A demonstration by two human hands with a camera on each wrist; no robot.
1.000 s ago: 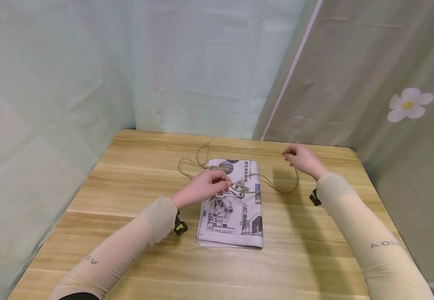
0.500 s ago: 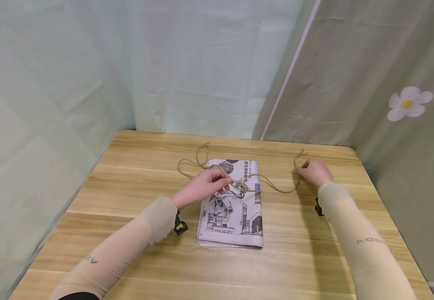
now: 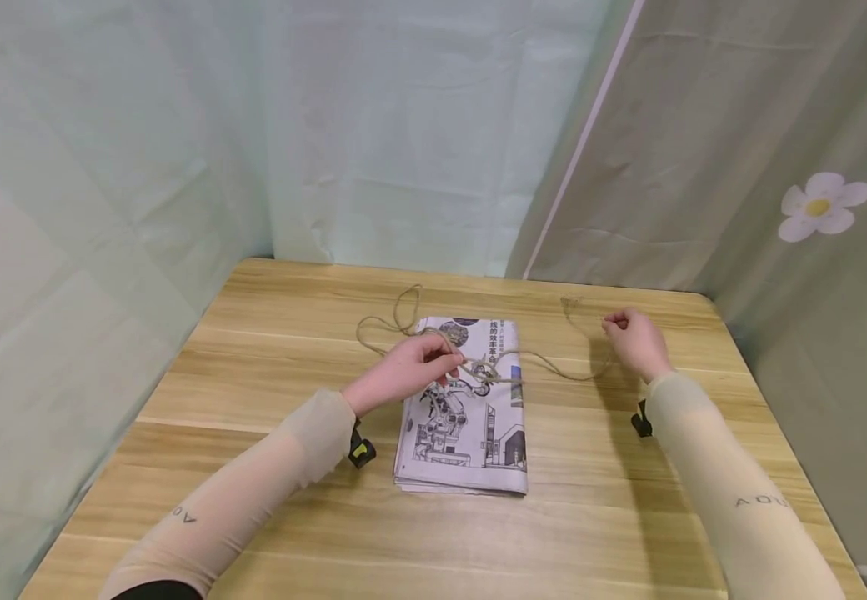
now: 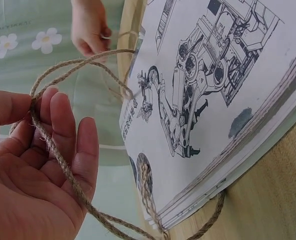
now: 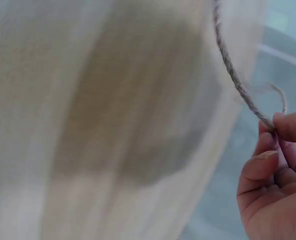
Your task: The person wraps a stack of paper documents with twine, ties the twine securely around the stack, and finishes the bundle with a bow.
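Head view: nearest the front edge of the wooden table [image 3: 268,533], two sleeved forearms reach in. Mid-table lies the folded newspaper [image 3: 471,433], squared to the table's edges, with the jute twine [image 3: 495,372] crossing its far half in a knot. The left hand [image 3: 414,367] sits on the paper's left edge, thumb and fingers pinching the twine right beside that knot; the left wrist view shows the cord running across the curled fingers [image 4: 63,135]. Further back, toward the table's right edge, the right hand [image 3: 634,337] is lifted, fingertips [image 5: 288,125] pinching the twine near its frayed end. A loose loop trails toward the far edge.
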